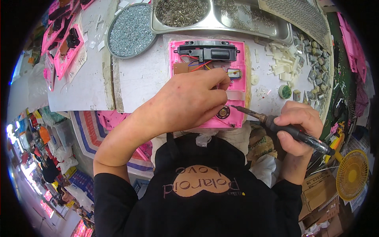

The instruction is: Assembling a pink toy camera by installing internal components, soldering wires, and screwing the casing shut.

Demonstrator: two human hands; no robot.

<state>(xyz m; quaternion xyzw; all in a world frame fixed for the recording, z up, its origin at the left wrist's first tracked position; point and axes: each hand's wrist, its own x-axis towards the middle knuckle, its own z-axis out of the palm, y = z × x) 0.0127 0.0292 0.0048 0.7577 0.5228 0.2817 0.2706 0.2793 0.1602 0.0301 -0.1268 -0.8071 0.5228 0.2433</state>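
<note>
Probably light and stiff: a pink casing [238,85] of moulded plastic, lying at the centre of the frame on the white surface [138,85]. Best gripped by the firm outer rims, clear of the thin, flexible wires [200,67], likely fragile at their joints. Over it, a left hand [199,94] with fingers curled in narrow; cannot tell what, if anything, between the fingertips. In the right hand [300,124], a soldering iron [271,122], held by its dark handle, tip near the round speaker [223,113]. At upper right, matte white plastic pieces [282,65].
</note>
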